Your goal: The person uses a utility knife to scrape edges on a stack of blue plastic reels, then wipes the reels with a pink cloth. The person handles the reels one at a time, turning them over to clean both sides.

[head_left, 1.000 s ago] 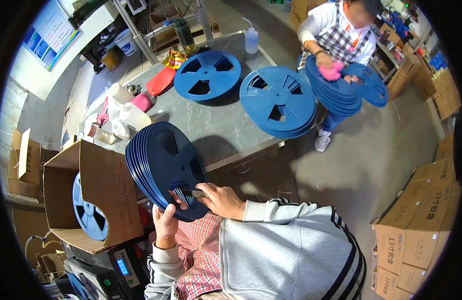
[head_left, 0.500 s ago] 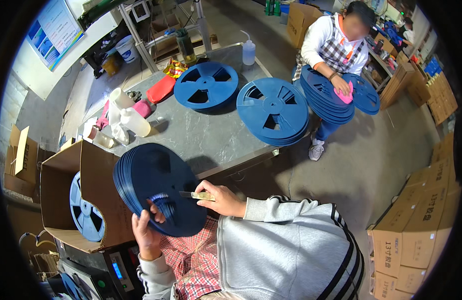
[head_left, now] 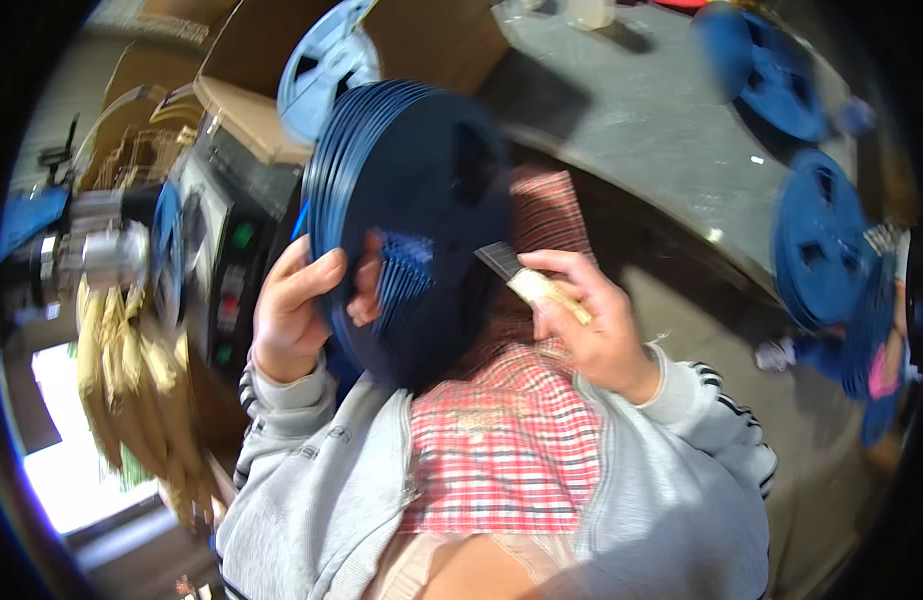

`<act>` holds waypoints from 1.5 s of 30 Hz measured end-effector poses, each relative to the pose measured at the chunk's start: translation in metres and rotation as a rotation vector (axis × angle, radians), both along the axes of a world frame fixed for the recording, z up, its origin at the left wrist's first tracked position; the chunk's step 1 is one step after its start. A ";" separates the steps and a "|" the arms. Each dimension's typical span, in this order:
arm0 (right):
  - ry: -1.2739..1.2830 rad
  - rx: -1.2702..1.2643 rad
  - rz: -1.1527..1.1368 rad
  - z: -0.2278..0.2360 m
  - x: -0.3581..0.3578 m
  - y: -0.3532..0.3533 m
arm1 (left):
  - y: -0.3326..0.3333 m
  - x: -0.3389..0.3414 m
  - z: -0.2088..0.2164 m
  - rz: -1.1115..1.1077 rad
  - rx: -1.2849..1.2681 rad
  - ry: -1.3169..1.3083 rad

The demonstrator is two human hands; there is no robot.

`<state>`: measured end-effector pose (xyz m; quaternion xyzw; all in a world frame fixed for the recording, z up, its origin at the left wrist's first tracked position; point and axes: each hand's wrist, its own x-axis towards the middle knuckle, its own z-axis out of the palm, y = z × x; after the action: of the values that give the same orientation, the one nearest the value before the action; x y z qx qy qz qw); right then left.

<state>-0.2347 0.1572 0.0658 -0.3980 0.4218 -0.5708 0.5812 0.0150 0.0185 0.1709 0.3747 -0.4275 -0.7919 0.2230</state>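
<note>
A stack of dark blue plastic reels (head_left: pixel 431 340) stands on edge in front of my body. My left hand (head_left: pixel 296 305) grips the stack at its left side, the thumb outside and fingertips showing through an opening in the reels. To the right of the stack, my right hand (head_left: pixel 596 330) is closed around a short knife blade (head_left: pixel 531 280) with a pale wrapped handle. The blade points up and left towards the face of the nearest reel; whether it touches cannot be told.
A cardboard box (head_left: pixel 431 40) with a lighter blue reel (head_left: pixel 326 80) is behind the stack. Grey table (head_left: pixel 671 130) at upper right, more blue reels (head_left: pixel 821 240) along its right side. A co-worker's hand with a pink cloth (head_left: pixel 884 368) shows far right. A dark machine (head_left: pixel 226 290) stands left.
The view has swung left and down, with blur. The reel stack is now more upright before my body. Both hands keep their holds; the blade has tilted, its tip now pointing further up.
</note>
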 end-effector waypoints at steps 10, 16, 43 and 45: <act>0.141 0.029 0.347 0.004 0.053 -0.020 | 0.037 0.055 -0.019 0.170 0.002 0.072; 0.285 0.080 0.428 0.005 0.082 -0.028 | 0.044 0.076 -0.025 0.187 0.002 0.143; 0.338 -0.020 0.424 0.002 0.102 -0.027 | 0.050 0.093 -0.030 0.192 -0.016 0.144; 0.307 -0.005 0.467 0.005 0.100 -0.025 | 0.052 0.091 -0.030 0.209 0.001 0.164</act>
<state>-0.1346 0.1318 0.0713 -0.5678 0.4004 -0.3555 0.6252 0.1063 0.0702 0.1405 0.3514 -0.3658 -0.7925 0.3384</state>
